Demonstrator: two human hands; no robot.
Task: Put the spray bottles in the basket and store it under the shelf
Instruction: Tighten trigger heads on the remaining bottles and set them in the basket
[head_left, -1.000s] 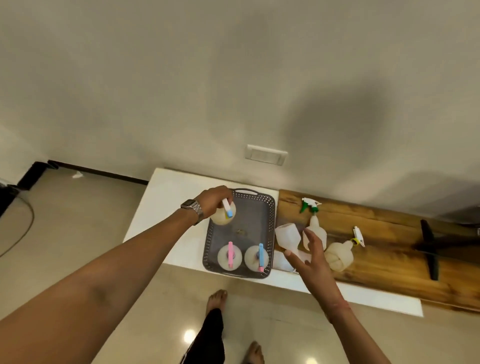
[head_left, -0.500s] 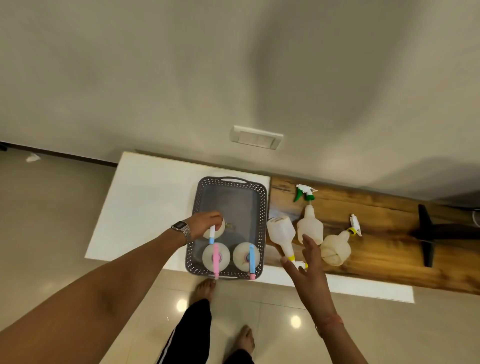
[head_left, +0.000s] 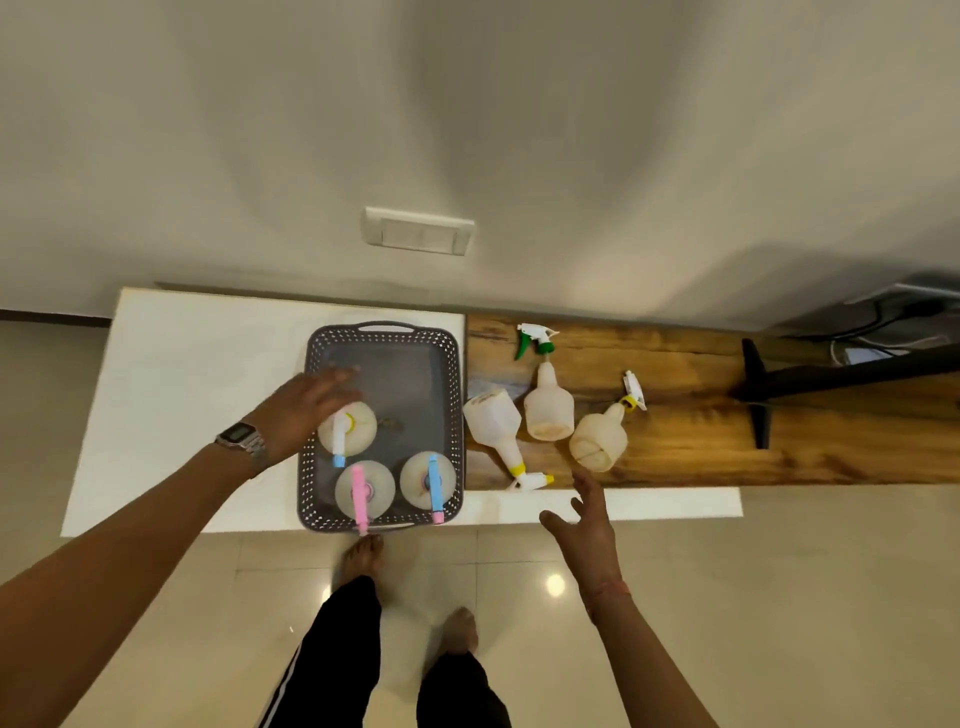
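Item: grey perforated basket, standing on the white ledge, taken here as landmark.

Contents, three spray bottles, all upright:
- bottle with white-and-blue sprayer, left side of the basket, mid-depth;
- bottle with pink sprayer, near left corner;
- bottle with blue-and-pink sprayer, near right corner.
The far half of the basket floor shows no bottle.

Outstanding, three spray bottles on the wooden board to the right of the basket:
- yellow-collared bottle, just beside the basket's right wall, lying with its nozzle toward the person;
- green-trigger bottle, further right, lying with its trigger toward the wall;
- round bottle with yellow collar, furthest right, tipped over.

Hands:
- left hand, with a wristwatch, over the basket's left rim, fingers loose and extended, gripping nothing; whether it touches the white-and-blue bottle cannot be told.
- right hand, to the right of the basket, near the board's front edge, fingers spread wide, empty, close to the round bottle.

Status, as judged: loading stands half complete, three in and three out. The basket is not yet stored under the shelf.
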